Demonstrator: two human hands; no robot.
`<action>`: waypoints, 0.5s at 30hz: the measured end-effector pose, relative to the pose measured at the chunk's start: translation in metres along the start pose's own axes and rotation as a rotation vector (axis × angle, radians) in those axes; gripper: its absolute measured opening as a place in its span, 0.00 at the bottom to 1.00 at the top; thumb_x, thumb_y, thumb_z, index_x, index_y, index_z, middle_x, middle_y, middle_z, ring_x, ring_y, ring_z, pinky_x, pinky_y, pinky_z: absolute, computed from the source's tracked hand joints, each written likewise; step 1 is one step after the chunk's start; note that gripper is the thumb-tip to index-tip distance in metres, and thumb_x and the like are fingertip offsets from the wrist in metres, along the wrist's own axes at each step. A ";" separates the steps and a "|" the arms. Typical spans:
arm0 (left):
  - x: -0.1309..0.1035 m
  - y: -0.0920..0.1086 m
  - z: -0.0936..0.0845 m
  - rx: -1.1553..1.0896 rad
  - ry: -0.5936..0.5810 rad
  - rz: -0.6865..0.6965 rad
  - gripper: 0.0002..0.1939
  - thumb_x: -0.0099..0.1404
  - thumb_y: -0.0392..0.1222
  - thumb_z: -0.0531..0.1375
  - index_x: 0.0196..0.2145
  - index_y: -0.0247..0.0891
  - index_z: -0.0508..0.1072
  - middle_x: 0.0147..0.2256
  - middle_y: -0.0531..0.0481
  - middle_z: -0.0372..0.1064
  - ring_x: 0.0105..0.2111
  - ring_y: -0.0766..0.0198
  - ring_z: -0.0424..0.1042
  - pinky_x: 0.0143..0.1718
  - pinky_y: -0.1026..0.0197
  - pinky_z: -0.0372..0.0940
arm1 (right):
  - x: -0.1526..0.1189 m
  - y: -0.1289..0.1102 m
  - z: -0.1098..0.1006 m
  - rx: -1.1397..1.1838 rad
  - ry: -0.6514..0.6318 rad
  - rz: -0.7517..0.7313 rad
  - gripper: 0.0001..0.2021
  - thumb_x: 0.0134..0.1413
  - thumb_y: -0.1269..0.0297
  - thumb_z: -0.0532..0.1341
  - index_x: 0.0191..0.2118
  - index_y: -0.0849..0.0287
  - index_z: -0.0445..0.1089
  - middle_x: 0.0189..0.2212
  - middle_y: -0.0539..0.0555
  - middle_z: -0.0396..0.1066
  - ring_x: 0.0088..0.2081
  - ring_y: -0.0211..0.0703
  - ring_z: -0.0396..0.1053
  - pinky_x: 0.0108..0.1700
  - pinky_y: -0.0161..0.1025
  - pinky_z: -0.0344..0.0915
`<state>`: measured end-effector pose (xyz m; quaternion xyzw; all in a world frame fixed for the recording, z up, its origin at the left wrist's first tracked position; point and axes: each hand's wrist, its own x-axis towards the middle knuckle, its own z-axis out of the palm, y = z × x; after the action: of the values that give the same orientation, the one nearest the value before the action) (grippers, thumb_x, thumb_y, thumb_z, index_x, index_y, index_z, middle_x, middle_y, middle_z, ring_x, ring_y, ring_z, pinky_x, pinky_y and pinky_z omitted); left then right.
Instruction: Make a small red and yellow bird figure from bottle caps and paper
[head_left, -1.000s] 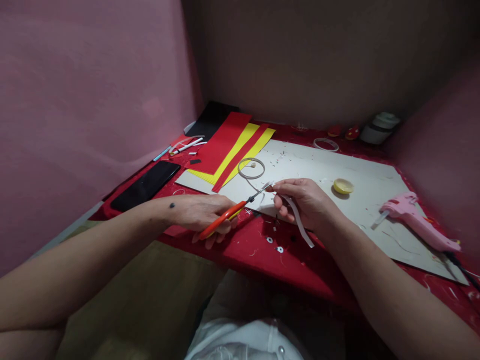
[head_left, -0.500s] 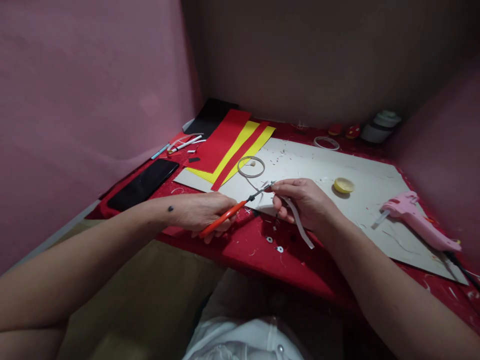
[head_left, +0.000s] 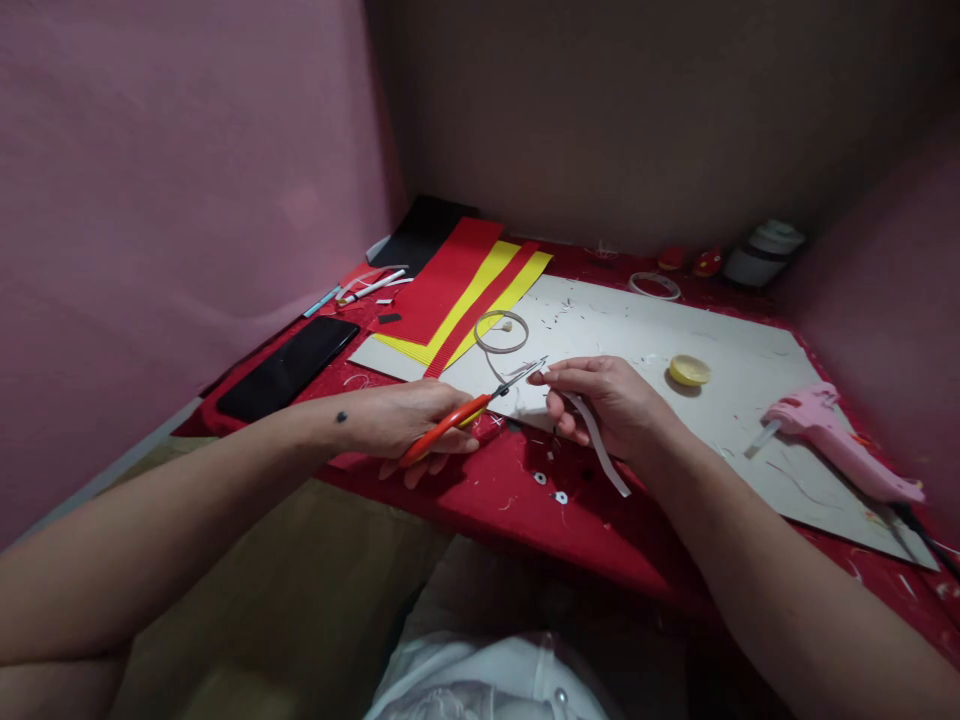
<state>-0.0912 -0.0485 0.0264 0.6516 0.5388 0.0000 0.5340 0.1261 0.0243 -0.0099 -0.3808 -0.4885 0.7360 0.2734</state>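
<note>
Left hand (head_left: 424, 420): we saw its fingers wrapped about the orange and yellow handles of the scissors (head_left: 472, 408), the lower fingers hanging loosely spread beneath. The blades pointed away and to the right, over the near edge of the pale board (head_left: 615, 330), with the tips just beside the right fingertips. We could not tell whether they touched anything there.

Right hand (head_left: 607, 390): thumb and index finger were brought close in a pinch, the other fingers curled. It held a narrow white strip (head_left: 601, 450), whose free end curved down over the red cloth (head_left: 585, 545). We could not make out what, if anything else, sat between the fingertips.

Near the hands: 1 grey coil (head_left: 502, 351) lay on the board beyond the scissors; 2 small white pieces with dark spots (head_left: 561, 497) lay on the cloth, below the right hand's fingers.

Right side of board: we noted 1 yellow cup-shaped piece (head_left: 688, 371) and, nearer its right edge, 1 pink glue gun (head_left: 840, 440).

Left side: a wide red sheet (head_left: 446, 285) overlapped yellow sheets (head_left: 523, 283), and a dark phone-like slab (head_left: 289, 368) lay near the left forearm.
</note>
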 end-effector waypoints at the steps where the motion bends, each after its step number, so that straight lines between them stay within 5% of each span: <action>1: -0.001 0.000 -0.001 -0.010 -0.009 0.007 0.15 0.66 0.51 0.55 0.29 0.37 0.62 0.23 0.49 0.69 0.17 0.68 0.66 0.16 0.68 0.59 | 0.000 0.000 0.000 0.006 0.005 0.001 0.03 0.48 0.70 0.63 0.30 0.65 0.73 0.14 0.51 0.68 0.13 0.33 0.63 0.11 0.28 0.54; 9: 0.001 -0.001 -0.012 -0.054 -0.162 0.027 0.17 0.67 0.53 0.55 0.33 0.34 0.70 0.21 0.47 0.70 0.17 0.67 0.66 0.18 0.68 0.60 | -0.001 -0.003 -0.003 0.075 0.083 -0.035 0.05 0.51 0.73 0.60 0.35 0.65 0.71 0.18 0.53 0.71 0.15 0.35 0.65 0.14 0.30 0.60; 15: 0.005 0.001 -0.004 0.149 0.013 -0.023 0.15 0.63 0.48 0.58 0.26 0.34 0.70 0.18 0.49 0.68 0.17 0.67 0.62 0.19 0.66 0.56 | 0.001 -0.003 -0.004 0.085 0.086 -0.071 0.06 0.56 0.69 0.58 0.39 0.63 0.69 0.19 0.54 0.72 0.16 0.36 0.67 0.15 0.31 0.61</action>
<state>-0.0908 -0.0420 0.0266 0.6833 0.5482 -0.0424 0.4804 0.1295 0.0281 -0.0084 -0.3826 -0.4575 0.7290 0.3359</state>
